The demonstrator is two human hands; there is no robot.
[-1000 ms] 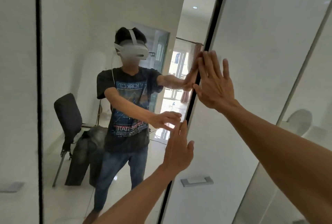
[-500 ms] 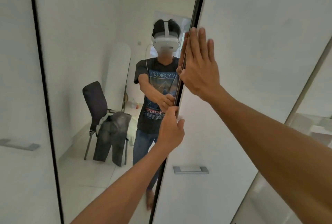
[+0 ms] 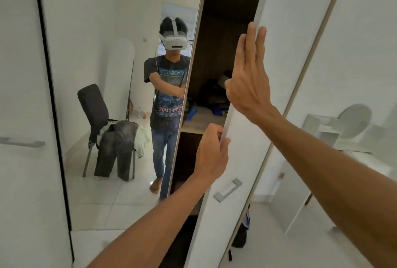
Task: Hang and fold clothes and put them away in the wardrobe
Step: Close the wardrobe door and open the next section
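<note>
At the wardrobe (image 3: pixel 221 31), in the gap between the mirror (image 3: pixel 96 31) and the white door (image 3: pixel 279 74), the person is working the door open with 2 hands. The left hand (image 3: pixel 212 151) is gripping the door's edge, fingers curled round it, just above the handle (image 3: pixel 227 190). The right hand (image 3: pixel 249 78) is lying flat higher up on the door, fingers straight and released, thumb at the edge; it is pressing, not grasping. Inside, a shelf (image 3: pixel 199 121) is carrying dark bundles and something blue, too dim to identify. The clothes (image 3: pixel 117 145) are hanging over a chair (image 3: pixel 93 104), showing only as a reflection in the mirror: grey trousers and a pale garment, well apart from the wardrobe.

The opening step seems to be under way, with no garment being handled yet. The main risk is sitting at the left hand: with fingers wrapping the edge, any rebound of the door toward the mirror could be pinching them. A high push and a low pull that are not matching could be twisting the door and jamming it. Too hard a shove could be sending it into the panel on the right.
</note>
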